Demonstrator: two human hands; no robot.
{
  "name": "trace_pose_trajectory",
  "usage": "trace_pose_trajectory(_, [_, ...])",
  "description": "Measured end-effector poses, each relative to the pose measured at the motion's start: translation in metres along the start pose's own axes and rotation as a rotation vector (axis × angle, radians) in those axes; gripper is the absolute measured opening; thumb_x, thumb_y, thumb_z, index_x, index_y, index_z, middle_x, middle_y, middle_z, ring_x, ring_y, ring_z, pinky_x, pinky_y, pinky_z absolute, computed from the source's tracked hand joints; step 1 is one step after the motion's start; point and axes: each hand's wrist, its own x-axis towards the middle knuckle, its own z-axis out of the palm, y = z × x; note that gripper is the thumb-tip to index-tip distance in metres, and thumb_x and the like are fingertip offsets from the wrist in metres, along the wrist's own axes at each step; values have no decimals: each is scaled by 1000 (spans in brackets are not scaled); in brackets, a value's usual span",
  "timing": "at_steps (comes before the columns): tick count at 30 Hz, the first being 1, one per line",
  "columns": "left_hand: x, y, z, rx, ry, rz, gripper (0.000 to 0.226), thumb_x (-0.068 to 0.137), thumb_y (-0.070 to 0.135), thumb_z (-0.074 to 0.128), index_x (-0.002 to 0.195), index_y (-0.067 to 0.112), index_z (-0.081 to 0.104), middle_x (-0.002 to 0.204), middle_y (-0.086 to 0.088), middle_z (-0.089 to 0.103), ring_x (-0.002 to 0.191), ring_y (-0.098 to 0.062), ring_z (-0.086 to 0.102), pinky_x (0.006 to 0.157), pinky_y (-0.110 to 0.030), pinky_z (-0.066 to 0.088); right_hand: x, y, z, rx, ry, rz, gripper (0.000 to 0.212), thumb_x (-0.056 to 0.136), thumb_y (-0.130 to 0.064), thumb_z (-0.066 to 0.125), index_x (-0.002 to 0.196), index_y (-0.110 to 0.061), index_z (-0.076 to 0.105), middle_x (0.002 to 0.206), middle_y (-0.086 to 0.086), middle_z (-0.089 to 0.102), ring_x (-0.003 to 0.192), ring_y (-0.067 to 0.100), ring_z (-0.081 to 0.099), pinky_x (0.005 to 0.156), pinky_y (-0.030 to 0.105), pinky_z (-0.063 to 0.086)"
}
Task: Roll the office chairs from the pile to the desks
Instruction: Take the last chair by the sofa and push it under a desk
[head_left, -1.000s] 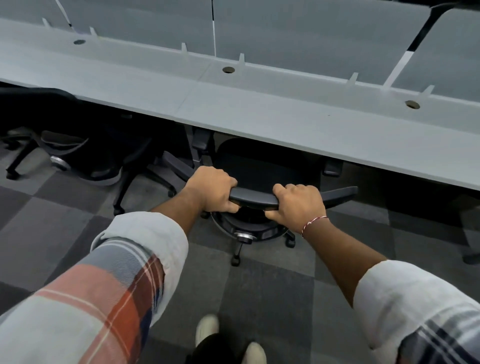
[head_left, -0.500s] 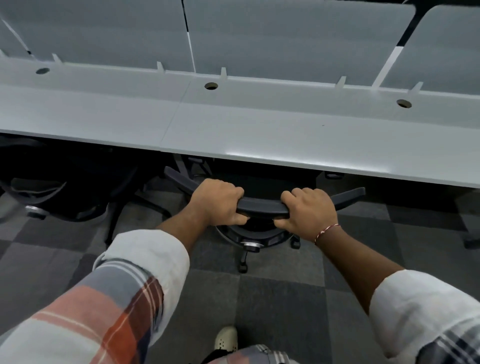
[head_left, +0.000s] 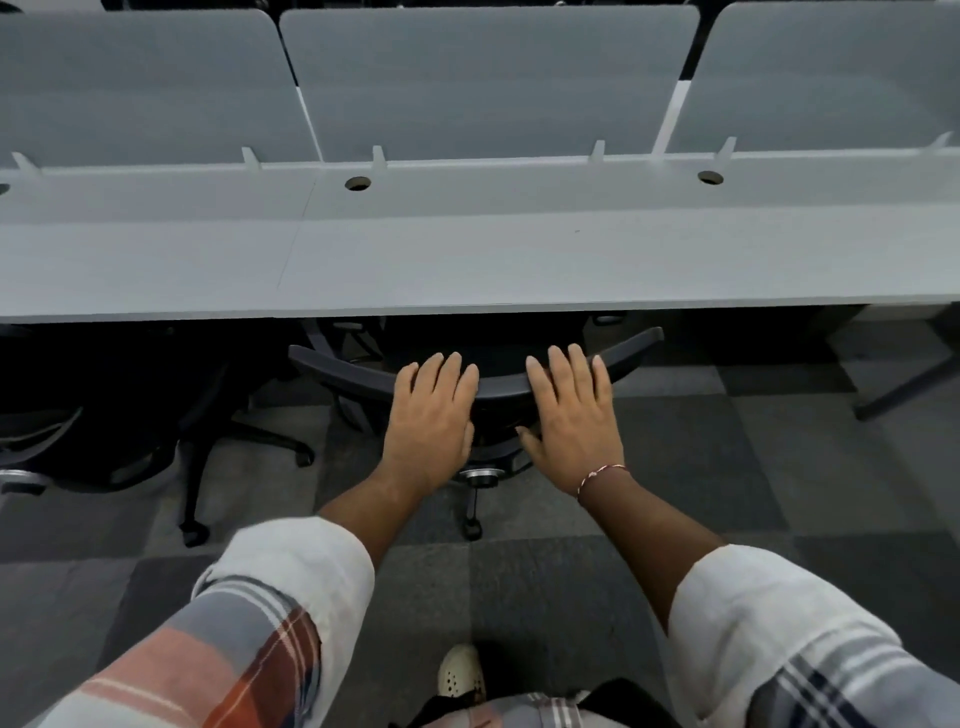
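Since the chair sits w/ seat under the bench and only its backrest rim proud of the bench edge, my L hand and R hand lie flat on that rim, fingers straight, gripping nothing: a push posn, not a hold. 2nd chair is also under the bench, further left, w/ castor legs protruding. Angled strut under the bench, right end. Neither blocks, I judge.

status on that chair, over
Left hand, right hand open, fingers straight over black curved office chair backrest. Chair tucked under long grey desk. Nothing blocking in view.
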Motion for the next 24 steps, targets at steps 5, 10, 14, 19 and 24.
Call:
trace_pose_trajectory(5, [-23,53,9,-17,-19,-83,91,77,30,55,157,2,23,162,-30,14,151,-47,7,121,-60,11,-38,14,2,12,-74,-49,96,77,-33,69,156,-16,18,163,21,9,151,38,4,120,57,13])
trace_pose_trajectory(10, [-38,106,28,-61,-113,55,88,84,37,63,158,9,24,165,-24,11,153,-41,6,122,-57,15,-85,63,7,-8,-169,-14,93,79,-38,70,155,-17,22,162,21,13,151,37,8,119,56,18])
trace_pose_trajectory(14, [-33,164,37,-76,-214,105,80,91,44,58,157,10,26,164,-22,17,153,-38,10,123,-54,16,-121,114,6,-44,-218,41,87,82,-42,68,155,-17,27,162,22,15,150,38,10,119,56,19])
trace_pose_trajectory(19, [-12,235,45,-48,-271,183,74,98,50,39,158,11,23,165,-21,14,154,-36,6,123,-53,14,-167,174,-1,-41,-228,122,85,83,-44,69,154,-17,31,161,21,20,150,37,14,119,55,21])
trace_pose_trajectory(24, [5,306,47,-60,-292,324,74,98,50,42,158,10,26,165,-21,16,154,-36,7,124,-52,10,-214,231,-9,-59,-253,238,84,84,-44,67,154,-17,29,161,21,20,150,38,14,119,55,20])
